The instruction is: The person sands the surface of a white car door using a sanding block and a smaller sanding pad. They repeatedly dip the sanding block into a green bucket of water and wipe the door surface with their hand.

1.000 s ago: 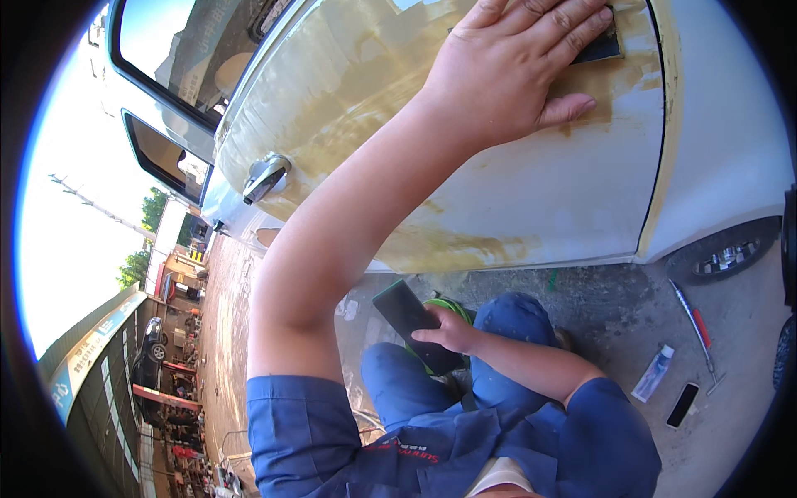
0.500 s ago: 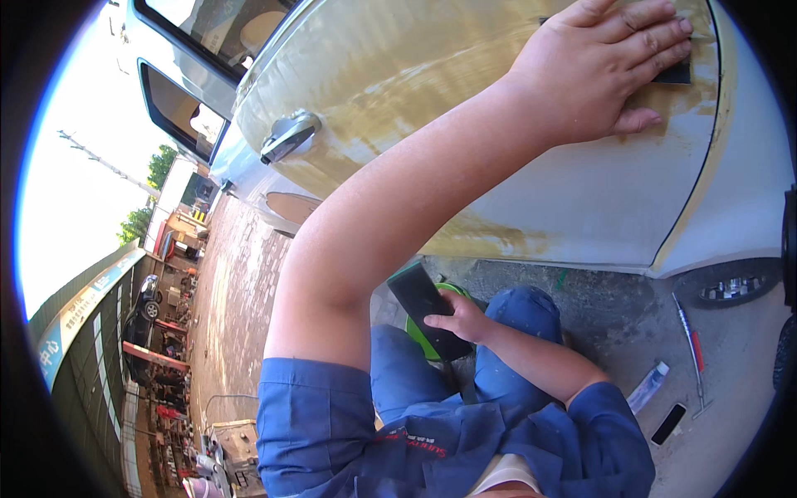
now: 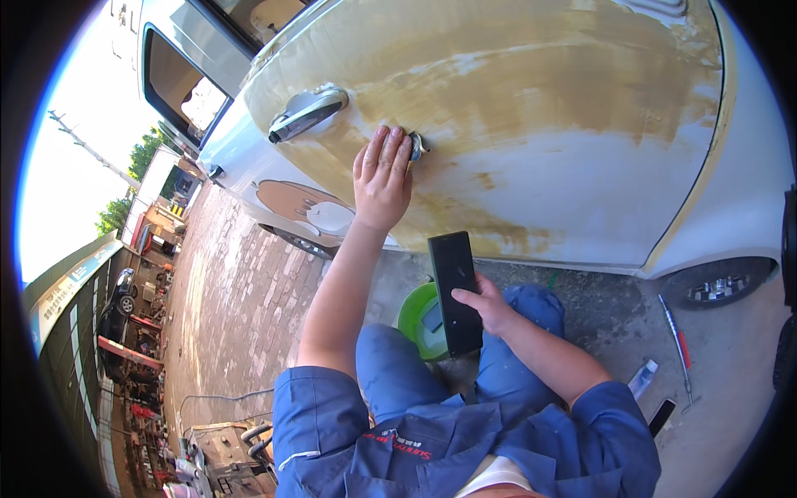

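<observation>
My left hand (image 3: 382, 178) presses fingers-together on a small dark sheet (image 3: 418, 148), mostly hidden under it, against the yellow-smeared car door (image 3: 573, 124), just below the door handle (image 3: 303, 114). My right hand (image 3: 486, 311) is closed on a long dark flat block (image 3: 448, 257), held upright near my knees. Behind the block, a green bucket (image 3: 407, 319) with a grey piece inside stands between my legs on the ground.
A front wheel (image 3: 718, 290) is at right; near it lie a long metal tool (image 3: 677, 344), a clear bottle (image 3: 643, 376) and a black phone (image 3: 662, 417). Paved yard (image 3: 216, 315) extends left to a cluttered workshop with a dark car (image 3: 120, 315). A cart (image 3: 220, 448) stands lower left.
My left hand has swept from the door's upper right down-left to below the handle. My right hand has raised the block slightly, and more of the green bucket shows.
</observation>
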### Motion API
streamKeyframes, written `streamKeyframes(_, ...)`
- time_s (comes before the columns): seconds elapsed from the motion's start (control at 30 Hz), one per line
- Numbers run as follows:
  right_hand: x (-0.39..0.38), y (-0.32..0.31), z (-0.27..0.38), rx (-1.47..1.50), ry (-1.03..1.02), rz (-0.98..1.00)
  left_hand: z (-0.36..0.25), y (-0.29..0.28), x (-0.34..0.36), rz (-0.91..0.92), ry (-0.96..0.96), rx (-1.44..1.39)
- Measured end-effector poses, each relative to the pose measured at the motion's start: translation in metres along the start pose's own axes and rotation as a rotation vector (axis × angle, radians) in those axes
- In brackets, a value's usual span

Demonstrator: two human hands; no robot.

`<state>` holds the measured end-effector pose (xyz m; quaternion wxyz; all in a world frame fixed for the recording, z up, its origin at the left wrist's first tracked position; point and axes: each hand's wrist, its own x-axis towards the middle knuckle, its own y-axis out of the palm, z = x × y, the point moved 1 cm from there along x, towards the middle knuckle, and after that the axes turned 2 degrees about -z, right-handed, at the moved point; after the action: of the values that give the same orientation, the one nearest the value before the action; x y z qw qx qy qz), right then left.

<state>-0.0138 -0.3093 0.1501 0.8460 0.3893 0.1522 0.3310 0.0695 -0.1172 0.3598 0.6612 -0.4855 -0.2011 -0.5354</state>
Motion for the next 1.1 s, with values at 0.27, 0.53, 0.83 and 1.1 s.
streamKeyframes(0.27, 0.002, 0.011, -0.010, 0.054, -0.032, 0.120, -0.092, -0.043, -0.138, 0.218, -1.349, -0.958)
streamKeyframes(0.53, 0.007, 0.026, -0.036, -0.196, 0.057, 0.037, -0.141, -0.022, -0.243, 0.024, -2.115, -1.505)
streamKeyframes(0.83, 0.006, 0.023, -0.033, -0.213, 0.163, 0.064, -0.219, 0.124, -0.568, 0.561, -2.014, -1.093)
streamKeyframes(1.1, 0.003, 0.020, -0.028, -0.200, 0.221, 0.086, -0.263, 0.147, -0.598, 0.220, -2.681, -1.190)
